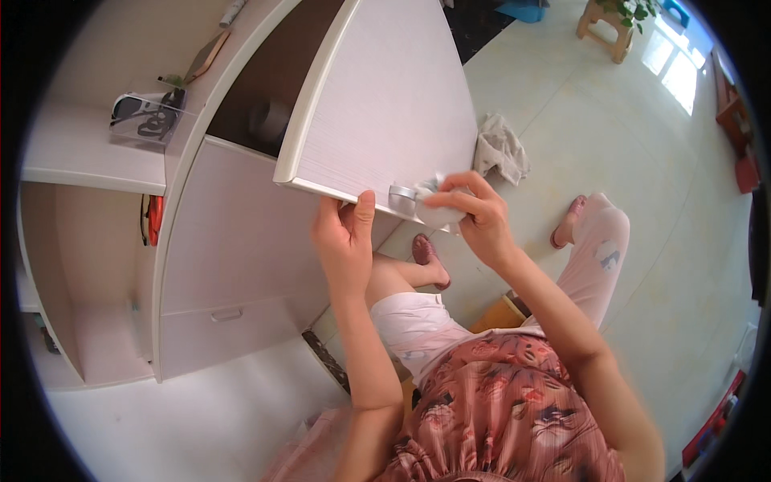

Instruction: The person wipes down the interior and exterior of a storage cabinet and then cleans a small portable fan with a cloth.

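A pale cabinet door [385, 96] stands swung open in front of me. My left hand [345, 233] is closed on its lower edge, with the thumb on the near side and the fingers partly hidden. In my right hand [478, 210] is a crumpled white cloth [440, 210], pinched between thumb and fingers. The cloth rests against the door's lower corner, right beside a small silver handle [401, 198]. Part of the cloth is covered by my fingers.
Left of the door, the cabinet has open shelves, one with a clear box [148, 120] of eyeglasses. Orange-handled scissors [154, 220] hang below. A beige rag [501, 149] lies on the tiled floor. A wooden stool [606, 30] stands farther off. A white surface [201, 426] lies at lower left.
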The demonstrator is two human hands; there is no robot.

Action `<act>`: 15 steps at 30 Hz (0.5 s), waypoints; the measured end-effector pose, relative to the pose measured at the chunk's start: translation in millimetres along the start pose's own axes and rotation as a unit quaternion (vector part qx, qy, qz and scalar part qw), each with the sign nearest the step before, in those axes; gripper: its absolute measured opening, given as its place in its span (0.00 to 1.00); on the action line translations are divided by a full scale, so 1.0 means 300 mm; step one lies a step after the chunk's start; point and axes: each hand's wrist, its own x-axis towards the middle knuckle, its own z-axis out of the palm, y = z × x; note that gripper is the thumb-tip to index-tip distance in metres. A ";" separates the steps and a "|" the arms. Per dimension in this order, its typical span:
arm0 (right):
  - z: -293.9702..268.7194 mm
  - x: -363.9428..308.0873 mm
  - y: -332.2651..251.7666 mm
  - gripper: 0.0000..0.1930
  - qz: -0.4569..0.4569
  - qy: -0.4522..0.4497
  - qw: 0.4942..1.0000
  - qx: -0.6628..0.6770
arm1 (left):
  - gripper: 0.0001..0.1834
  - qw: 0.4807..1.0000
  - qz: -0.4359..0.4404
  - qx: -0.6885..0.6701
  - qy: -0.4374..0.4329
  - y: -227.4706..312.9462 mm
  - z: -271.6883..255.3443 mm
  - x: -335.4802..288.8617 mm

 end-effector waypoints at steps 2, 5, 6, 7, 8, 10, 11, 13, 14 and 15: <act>0.009 0.097 -0.154 0.24 -0.090 0.051 0.995 0.011 | 0.17 0.999 -0.009 -0.030 0.007 0.008 -0.011 -0.019; 0.046 0.090 -0.106 0.23 -0.115 -0.010 0.993 -0.033 | 0.17 1.000 0.007 -0.027 0.012 0.005 -0.026 -0.008; 0.055 0.058 -0.054 0.23 -0.108 -0.029 0.992 -0.062 | 0.17 1.000 0.004 -0.022 0.012 -0.003 -0.030 0.001; 0.054 -0.013 0.020 0.23 -0.016 -0.038 0.999 -0.013 | 0.17 1.000 0.006 -0.024 0.014 0.004 -0.023 -0.003; 0.056 -0.040 0.009 0.23 -0.018 -0.039 0.999 -0.012 | 0.17 1.000 0.001 -0.007 0.013 0.011 -0.014 -0.017; 0.040 -0.055 -0.055 0.23 0.043 0.078 0.996 0.013 | 0.16 1.000 -0.006 0.011 0.013 0.025 0.009 -0.016; 0.028 -0.011 -0.083 0.22 0.020 0.113 0.993 -0.024 | 0.16 1.000 -0.007 0.016 0.015 0.037 0.014 -0.011; 0.016 0.102 -0.191 0.21 0.010 0.105 0.994 0.002 | 0.16 1.000 0.019 0.007 0.016 0.049 0.018 -0.018; 0.047 0.145 -0.222 0.20 -0.017 0.085 0.996 0.010 | 0.16 1.000 0.015 -0.011 0.025 0.023 -0.009 -0.023; 0.049 0.168 -0.216 0.17 0.010 0.035 0.999 0.028 | 0.17 1.000 0.002 -0.009 0.012 0.028 -0.010 -0.017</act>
